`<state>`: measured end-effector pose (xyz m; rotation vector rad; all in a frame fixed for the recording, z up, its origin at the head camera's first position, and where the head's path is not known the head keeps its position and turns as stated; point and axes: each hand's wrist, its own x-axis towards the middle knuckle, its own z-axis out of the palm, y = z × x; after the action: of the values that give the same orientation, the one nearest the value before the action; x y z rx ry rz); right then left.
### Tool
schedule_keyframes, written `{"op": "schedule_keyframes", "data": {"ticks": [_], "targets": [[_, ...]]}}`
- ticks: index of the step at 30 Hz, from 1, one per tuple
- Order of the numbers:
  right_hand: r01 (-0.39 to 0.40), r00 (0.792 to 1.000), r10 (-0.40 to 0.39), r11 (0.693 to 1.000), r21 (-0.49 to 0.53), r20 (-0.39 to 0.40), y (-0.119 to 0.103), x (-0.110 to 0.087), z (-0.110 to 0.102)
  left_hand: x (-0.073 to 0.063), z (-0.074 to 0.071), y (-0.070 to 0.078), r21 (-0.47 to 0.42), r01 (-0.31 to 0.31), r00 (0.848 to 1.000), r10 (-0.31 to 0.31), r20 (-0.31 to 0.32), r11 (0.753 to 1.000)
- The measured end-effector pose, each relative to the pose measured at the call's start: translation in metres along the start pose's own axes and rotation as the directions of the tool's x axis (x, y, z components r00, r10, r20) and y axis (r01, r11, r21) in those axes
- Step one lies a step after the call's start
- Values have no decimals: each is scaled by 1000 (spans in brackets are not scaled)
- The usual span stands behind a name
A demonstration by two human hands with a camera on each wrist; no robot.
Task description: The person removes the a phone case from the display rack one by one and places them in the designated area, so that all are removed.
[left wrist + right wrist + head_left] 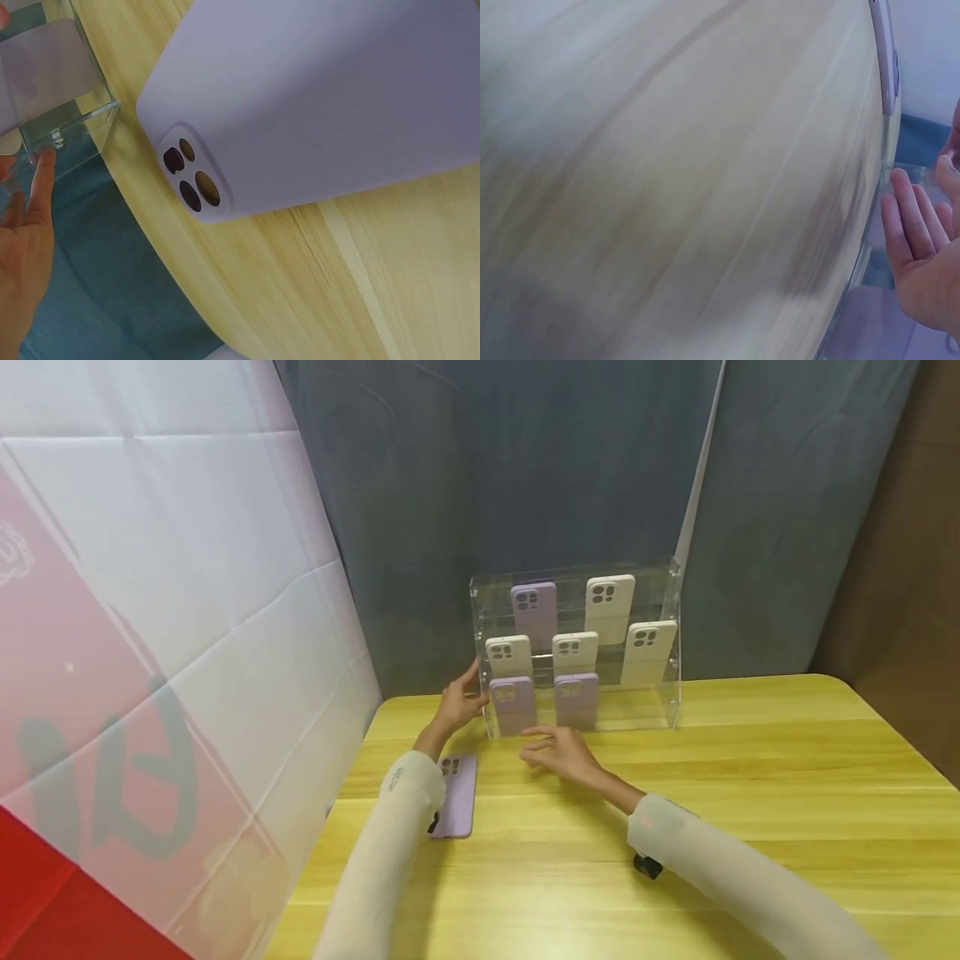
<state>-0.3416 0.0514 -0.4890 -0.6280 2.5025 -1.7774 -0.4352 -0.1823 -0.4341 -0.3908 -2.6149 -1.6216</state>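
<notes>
A clear acrylic display rack (637,710) stands at the back of the table, holding several lilac and white phone cases in tiers. My left hand (456,703) is at the rack's left side; in the left wrist view its extended finger (43,176) touches the side panel. In front of the bottom tier, my right hand (561,753) hovers with loosely bent fingers and holds nothing. Just above it are two lilac cases, the left one (513,706) and the right one (577,702). Another lilac phone case (459,802) lies back-up on the table beside my left forearm, partly covered by the sleeve.
The wood-grain table (750,827) extends to the right and front. Behind the rack hangs a dark grey curtain (510,460). A white sheet-covered wall (247,568) borders the left side, with a red surface (60,902) at the lower left.
</notes>
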Motion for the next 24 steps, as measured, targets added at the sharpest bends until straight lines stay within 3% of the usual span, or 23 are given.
{"op": "schedule_keyframes", "data": {"ticks": [16,24], "targets": [[39,999,-38,999,26,-30,17,-14,-29,-4,2,0,12,3,1000,-3,-2,1000],[41,997,-50,991,-126,-64,22,-19,-44,-5,2,3,14,-3,1000,3,-1,1000]]}}
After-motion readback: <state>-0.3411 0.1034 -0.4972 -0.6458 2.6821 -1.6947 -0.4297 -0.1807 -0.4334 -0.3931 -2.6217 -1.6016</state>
